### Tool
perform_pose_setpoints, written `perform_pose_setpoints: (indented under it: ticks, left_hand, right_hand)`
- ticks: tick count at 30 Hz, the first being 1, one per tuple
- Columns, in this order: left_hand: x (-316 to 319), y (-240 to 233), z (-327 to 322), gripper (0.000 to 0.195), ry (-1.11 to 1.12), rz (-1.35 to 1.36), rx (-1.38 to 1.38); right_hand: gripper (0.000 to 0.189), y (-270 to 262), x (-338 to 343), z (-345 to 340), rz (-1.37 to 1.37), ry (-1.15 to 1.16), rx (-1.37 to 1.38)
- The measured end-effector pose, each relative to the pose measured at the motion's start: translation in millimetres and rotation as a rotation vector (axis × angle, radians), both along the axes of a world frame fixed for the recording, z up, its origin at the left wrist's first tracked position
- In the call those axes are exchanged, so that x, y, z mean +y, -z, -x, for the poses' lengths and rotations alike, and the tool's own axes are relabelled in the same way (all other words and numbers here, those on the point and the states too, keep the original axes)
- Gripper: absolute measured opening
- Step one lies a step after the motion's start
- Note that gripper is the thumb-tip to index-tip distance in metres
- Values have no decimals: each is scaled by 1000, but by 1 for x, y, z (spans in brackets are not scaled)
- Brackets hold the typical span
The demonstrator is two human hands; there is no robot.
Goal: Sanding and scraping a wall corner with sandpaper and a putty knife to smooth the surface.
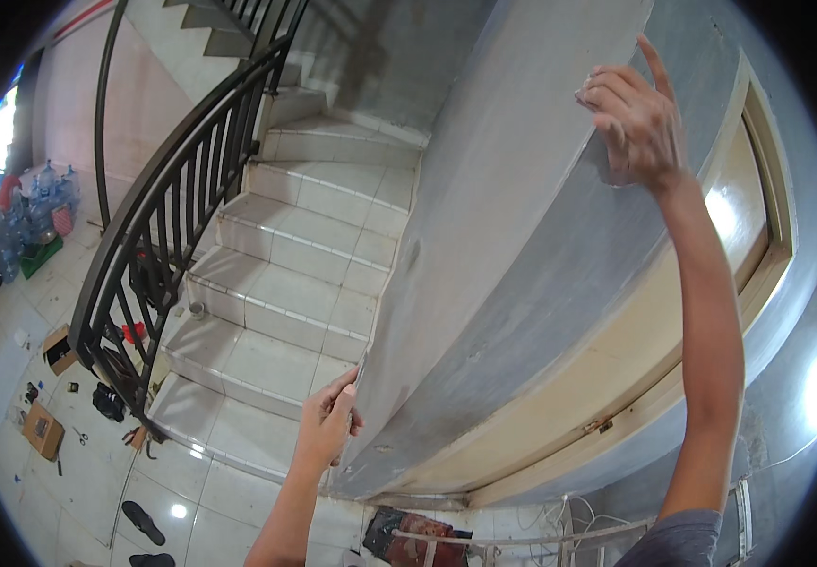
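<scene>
Low in the middle, my left hand (332,418) is closed around a thin tool, mostly hidden by the fingers, beside the lower edge of the wall along the stairs. My right hand (635,124) is raised high on the right, by the line where a pale wall strip (500,191) meets a darker grey wall band (543,283). Its index finger points up and the other fingers curl in, with whitish matter on the fingertips. Whether those curled fingers hold anything is hidden.
White tiled stairs (288,283) climb beside a dark metal railing (188,142). A cream door (592,368) in its frame lies below the right arm. Metal bars (522,540) cross the bottom. Cardboard boxes (43,431), scissors (81,436), sandals (143,523) and several water bottles (47,184) lie left.
</scene>
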State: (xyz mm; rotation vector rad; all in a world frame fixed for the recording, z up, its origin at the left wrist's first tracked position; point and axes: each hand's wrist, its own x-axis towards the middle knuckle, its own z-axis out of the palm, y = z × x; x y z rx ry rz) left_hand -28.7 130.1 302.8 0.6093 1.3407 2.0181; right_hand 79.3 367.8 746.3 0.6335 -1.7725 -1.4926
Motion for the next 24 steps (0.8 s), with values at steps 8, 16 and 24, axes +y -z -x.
perform_pose_setpoints:
  ticks: [8, 16, 24]
  left_hand:
    - [-15, 20, -7, 40, -24, -51, -17]
    - [-21, 3, -16, 38, -69, -47, -33]
    - [-21, 5, -19, 39, -78, -29, 103]
  right_hand:
    - [50, 158, -8, -16, 154, 146, -320]
    - [71, 126, 4, -20, 378, 201, 249]
    - [81, 211, 3, -24, 437, 303, 36]
